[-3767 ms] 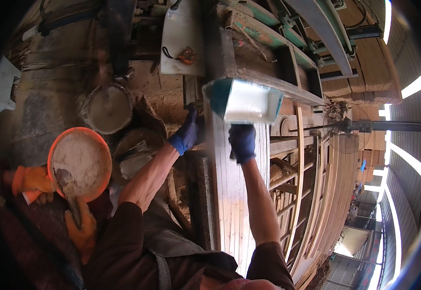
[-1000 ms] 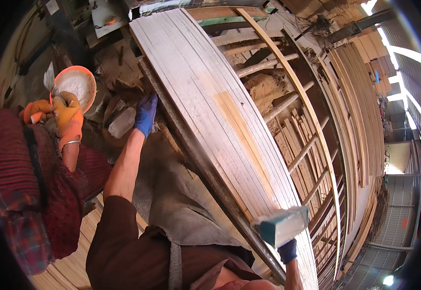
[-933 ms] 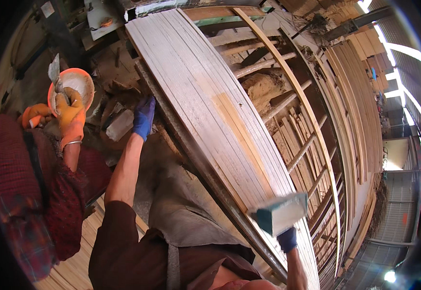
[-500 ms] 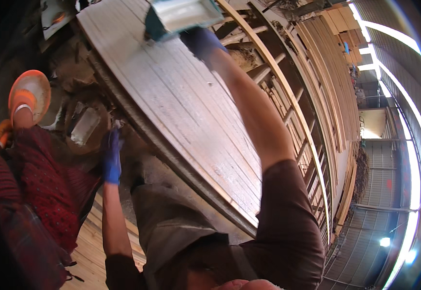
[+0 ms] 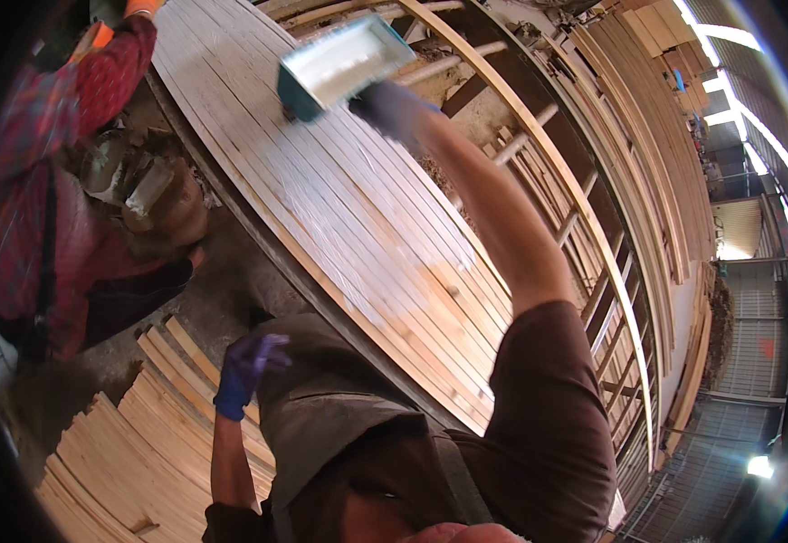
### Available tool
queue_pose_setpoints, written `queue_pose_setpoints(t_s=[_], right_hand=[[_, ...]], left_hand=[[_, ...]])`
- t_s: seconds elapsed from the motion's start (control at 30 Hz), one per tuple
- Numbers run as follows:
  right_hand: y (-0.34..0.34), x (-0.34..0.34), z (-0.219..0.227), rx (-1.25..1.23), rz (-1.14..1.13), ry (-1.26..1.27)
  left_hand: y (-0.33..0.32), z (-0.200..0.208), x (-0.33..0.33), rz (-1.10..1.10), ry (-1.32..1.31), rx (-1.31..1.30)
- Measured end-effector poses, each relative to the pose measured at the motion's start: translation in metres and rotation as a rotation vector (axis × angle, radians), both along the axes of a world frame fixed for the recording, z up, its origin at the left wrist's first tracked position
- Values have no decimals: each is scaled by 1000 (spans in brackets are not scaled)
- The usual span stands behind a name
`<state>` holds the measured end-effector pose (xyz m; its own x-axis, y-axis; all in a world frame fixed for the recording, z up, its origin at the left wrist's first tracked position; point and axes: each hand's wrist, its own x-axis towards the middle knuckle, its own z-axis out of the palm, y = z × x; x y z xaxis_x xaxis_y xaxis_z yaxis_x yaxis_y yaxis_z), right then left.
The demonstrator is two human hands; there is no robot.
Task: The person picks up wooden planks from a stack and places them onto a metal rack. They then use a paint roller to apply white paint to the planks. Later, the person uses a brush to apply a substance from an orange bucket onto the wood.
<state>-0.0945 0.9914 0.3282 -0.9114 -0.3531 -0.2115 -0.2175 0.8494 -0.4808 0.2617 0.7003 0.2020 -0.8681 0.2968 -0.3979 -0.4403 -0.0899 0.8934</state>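
Here, the left hand (image 5: pixel 247 369) is released, fingers spread, beside the apron (image 5: pixel 330 407). Beyond, slats (image 5: pixel 339 199) lie side by side, partly white. Farther out, the right hand (image 5: pixel 392 110) grasps the teal box (image 5: pixel 344 68) over the slats.

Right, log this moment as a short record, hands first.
Right hand: blue-gloved, blurred, holding a teal tray
Left hand: blue-gloved, open, holding nothing visible, near the grey apron
Boards: side by side, whitish coating farther off, nearer end bare wood
Co-worker: upper left, orange-gloved
Slats: pale wood, lower left
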Motion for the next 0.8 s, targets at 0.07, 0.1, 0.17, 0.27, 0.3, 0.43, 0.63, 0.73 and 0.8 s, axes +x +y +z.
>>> queue_pose_setpoints(t_s=[0.07, 0.1, 0.17, 0.27, 0.3, 0.43, 0.63, 0.73, 0.8], right_hand=[[85, 67, -24, 139, 151, 149], [115, 105, -28, 206, 248, 219], [146, 217, 15, 183, 226, 65], [255, 375, 23, 199, -100, -124], [335, 430, -14, 31, -62, -21], [388, 571, 44, 101, -536, -410], [448, 598, 15, 104, 26, 37], [417, 639, 49, 93, -134, -89], [473, 690, 29, -11, -157, -122]], left_hand=[[61, 44, 9, -239, 152, 100], [92, 59, 19, -306, 285, 150], [140, 93, 44, -453, 297, -45], [177, 83, 113, -538, 404, -248], [187, 66, 136, -554, 477, -288], [189, -81, 286, 36, -341, 140], [176, -224, 547, 494, -793, 4], [198, -244, 654, 578, -867, -25], [231, -245, 714, 560, -889, -131]])
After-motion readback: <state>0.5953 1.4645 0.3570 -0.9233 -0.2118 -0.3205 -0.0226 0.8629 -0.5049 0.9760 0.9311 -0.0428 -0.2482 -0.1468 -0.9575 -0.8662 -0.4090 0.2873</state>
